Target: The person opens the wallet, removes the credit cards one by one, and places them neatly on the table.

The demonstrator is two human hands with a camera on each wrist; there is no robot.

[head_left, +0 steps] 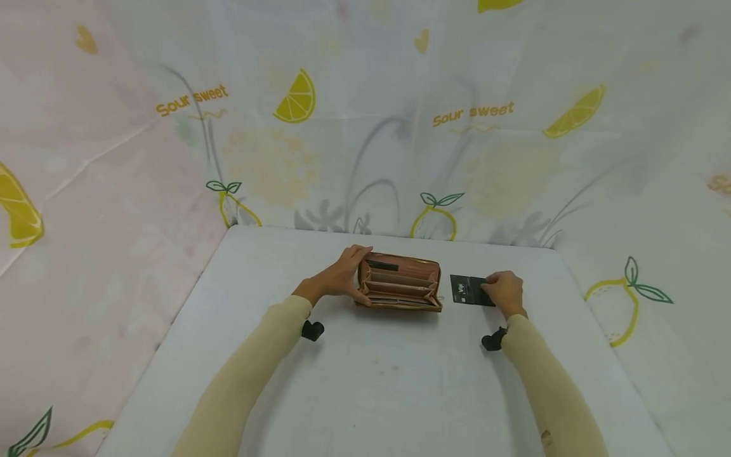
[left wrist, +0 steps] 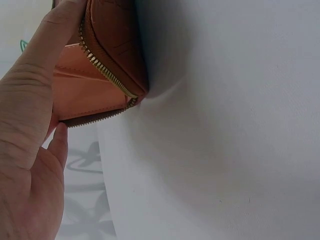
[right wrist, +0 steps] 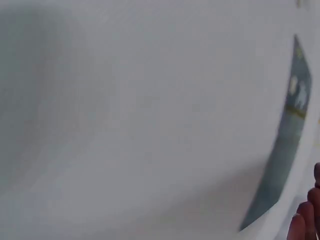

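Note:
A brown zip-around wallet (head_left: 400,279) stands spread open on the white table, its inner compartments facing up. My left hand (head_left: 342,273) grips its left end, thumb at the near edge and fingers at the far edge. In the left wrist view, the wallet's brass zipper teeth and corner (left wrist: 117,82) show beside the left hand (left wrist: 30,120). To the wallet's right is a black card (head_left: 465,289) printed "Vip". My right hand (head_left: 505,292) pinches its right end with curled fingers. In the right wrist view, the card (right wrist: 285,145) appears edge-on near the fingertips (right wrist: 306,217).
A dark card-like strip (head_left: 382,265) sits in the wallet's far compartment, and paler edges show in the near one. The white table (head_left: 365,381) meets a lemon-print cloth (head_left: 365,127) behind and at the sides. Black wrist devices (head_left: 312,330) hang below both sleeves.

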